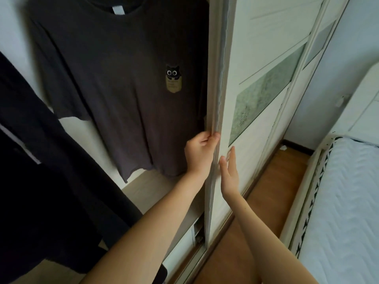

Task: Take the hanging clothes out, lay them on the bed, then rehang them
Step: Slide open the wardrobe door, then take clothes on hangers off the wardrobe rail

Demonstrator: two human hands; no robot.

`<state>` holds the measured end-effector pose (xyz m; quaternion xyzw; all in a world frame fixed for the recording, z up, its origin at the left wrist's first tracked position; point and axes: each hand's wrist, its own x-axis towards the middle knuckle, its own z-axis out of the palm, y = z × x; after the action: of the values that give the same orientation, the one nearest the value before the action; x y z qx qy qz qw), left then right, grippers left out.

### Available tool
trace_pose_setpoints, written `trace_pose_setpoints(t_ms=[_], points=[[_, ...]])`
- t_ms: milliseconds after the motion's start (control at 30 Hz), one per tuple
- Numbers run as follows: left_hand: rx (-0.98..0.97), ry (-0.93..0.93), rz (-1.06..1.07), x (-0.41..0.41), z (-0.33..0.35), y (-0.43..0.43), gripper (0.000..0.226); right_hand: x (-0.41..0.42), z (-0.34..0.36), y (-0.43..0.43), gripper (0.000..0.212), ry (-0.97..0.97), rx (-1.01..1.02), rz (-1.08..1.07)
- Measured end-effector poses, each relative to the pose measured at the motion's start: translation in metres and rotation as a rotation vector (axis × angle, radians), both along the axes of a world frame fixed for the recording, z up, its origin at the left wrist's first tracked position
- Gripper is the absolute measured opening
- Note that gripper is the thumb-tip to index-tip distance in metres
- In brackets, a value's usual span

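Note:
A dark grey T-shirt (114, 85) with a small cat print hangs inside the open wardrobe at the upper left. A black garment (41, 181) hangs nearer to me at the left edge. My left hand (200, 152) grips the edge of the cream sliding wardrobe door (252, 58), fingers curled round its grey edge strip. My right hand (229, 171) lies flat on the door's front face with straight fingers. The bed (344, 212) with a white quilted cover is at the lower right.
A pale shelf (155, 187) runs below the hanging shirt inside the wardrobe. Brown wooden floor (272, 191) forms a narrow strip between wardrobe and bed. A white headboard (365, 103) stands at the far right beside a pale wall.

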<state>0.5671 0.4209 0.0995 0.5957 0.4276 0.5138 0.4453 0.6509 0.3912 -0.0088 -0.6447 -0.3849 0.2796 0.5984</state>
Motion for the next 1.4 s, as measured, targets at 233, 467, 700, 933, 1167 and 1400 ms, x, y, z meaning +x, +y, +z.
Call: trace_pose_setpoints(t_ms=[233, 467, 700, 933, 1167, 1400], points=[[-0.033, 0.241, -0.15, -0.032, 0.006, -0.023, 0.031, -0.026, 0.005, -0.028, 0.06, 0.089, -0.099, -0.057], [-0.143, 0.397, -0.14, -0.162, -0.041, -0.123, 0.025, -0.116, -0.009, -0.11, 0.024, 0.171, -0.172, 0.056], [-0.091, 0.33, 0.25, -0.31, 0.016, -0.226, 0.019, -0.214, 0.102, -0.15, 0.028, 0.191, 0.095, 0.563], [0.368, 0.443, 0.619, -0.401, 0.165, -0.262, 0.027, -0.314, 0.261, -0.134, 0.025, 0.026, 0.494, 0.993], [0.553, 0.569, 0.975, -0.442, 0.297, -0.217, 0.024, -0.395, 0.393, -0.063, 0.02, -0.037, 0.772, 0.797], [0.196, 0.658, 1.142, -0.462, 0.367, -0.116, 0.044, -0.42, 0.458, 0.02, 0.021, -0.467, 0.404, 0.56]])
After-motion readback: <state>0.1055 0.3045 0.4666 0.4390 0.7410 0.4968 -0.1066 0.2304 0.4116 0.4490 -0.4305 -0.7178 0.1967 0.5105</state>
